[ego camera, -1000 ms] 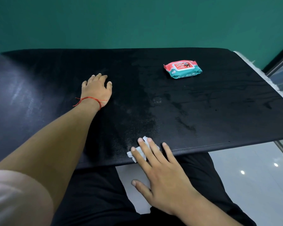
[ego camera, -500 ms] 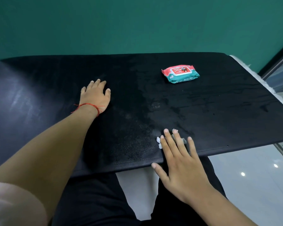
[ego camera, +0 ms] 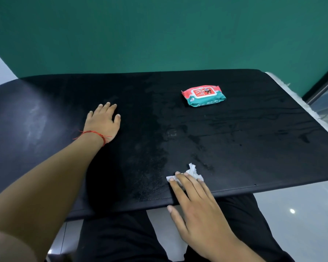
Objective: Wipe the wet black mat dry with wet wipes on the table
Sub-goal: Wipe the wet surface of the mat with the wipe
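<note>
Looks well short of done to me: the black mat [ego camera: 235,129] shows dark damp streaks across its right half; the crumpled wipe [ego camera: 194,171] lies near the front edge, pressed under the straight fingers [ego camera: 179,186] of the right hand [ego camera: 201,208]; the left hand [ego camera: 102,121] rests flat, holding nothing, well apart

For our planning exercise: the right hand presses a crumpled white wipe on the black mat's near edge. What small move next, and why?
Probably slide the right hand and crumpled white wipe rightward over the black mat: dark wet streaks lie right of the wipe.
</note>
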`<state>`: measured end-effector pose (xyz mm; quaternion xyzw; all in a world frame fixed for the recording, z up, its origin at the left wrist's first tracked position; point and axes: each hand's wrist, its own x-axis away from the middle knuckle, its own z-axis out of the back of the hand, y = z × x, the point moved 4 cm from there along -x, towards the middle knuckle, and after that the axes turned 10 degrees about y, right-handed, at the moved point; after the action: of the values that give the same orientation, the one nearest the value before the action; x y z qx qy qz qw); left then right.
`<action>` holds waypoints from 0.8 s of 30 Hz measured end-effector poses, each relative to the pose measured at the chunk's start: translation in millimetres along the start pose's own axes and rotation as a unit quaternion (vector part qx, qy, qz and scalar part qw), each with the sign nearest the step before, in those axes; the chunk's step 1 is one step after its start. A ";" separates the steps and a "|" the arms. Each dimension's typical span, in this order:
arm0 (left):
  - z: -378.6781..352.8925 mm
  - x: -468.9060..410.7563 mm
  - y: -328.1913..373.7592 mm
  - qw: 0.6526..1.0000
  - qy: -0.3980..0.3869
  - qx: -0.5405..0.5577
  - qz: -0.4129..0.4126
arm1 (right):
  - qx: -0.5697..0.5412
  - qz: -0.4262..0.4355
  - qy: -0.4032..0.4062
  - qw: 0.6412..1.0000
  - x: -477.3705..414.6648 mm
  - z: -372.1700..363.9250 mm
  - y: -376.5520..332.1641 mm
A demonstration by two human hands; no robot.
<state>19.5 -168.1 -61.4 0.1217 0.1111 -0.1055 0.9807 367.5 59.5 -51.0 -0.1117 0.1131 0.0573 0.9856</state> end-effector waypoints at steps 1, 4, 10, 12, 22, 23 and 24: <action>0.4 -0.2 1.3 1.000 0.000 -0.001 0.001 | -0.009 -0.001 0.002 1.000 2.9 -0.5 0.1; 1.1 -1.0 2.9 1.000 -0.007 -0.013 0.001 | -0.036 0.013 0.017 0.999 9.5 2.2 -1.8; 0.9 -6.0 13.8 0.997 -0.045 -0.057 0.018 | -0.059 0.065 0.066 0.994 -10.0 14.6 0.3; 0.6 -7.2 18.1 0.996 -0.057 -0.059 0.035 | -0.075 0.043 0.100 0.991 -25.8 24.4 7.4; -3.7 0.0 13.8 0.998 0.026 0.002 0.060 | -0.213 -0.059 0.218 0.951 -50.6 56.4 43.5; -3.2 0.3 13.8 0.998 0.030 0.002 0.061 | -0.187 -0.051 0.213 0.958 -54.1 57.6 44.6; -3.3 0.2 13.8 0.998 0.032 0.002 0.061 | -0.151 -0.032 0.199 0.968 -57.0 56.7 44.1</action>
<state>22.4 -154.1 -61.6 0.1341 0.1348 -0.0417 0.9809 318.1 110.4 7.1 -0.2723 0.2929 0.0186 0.9164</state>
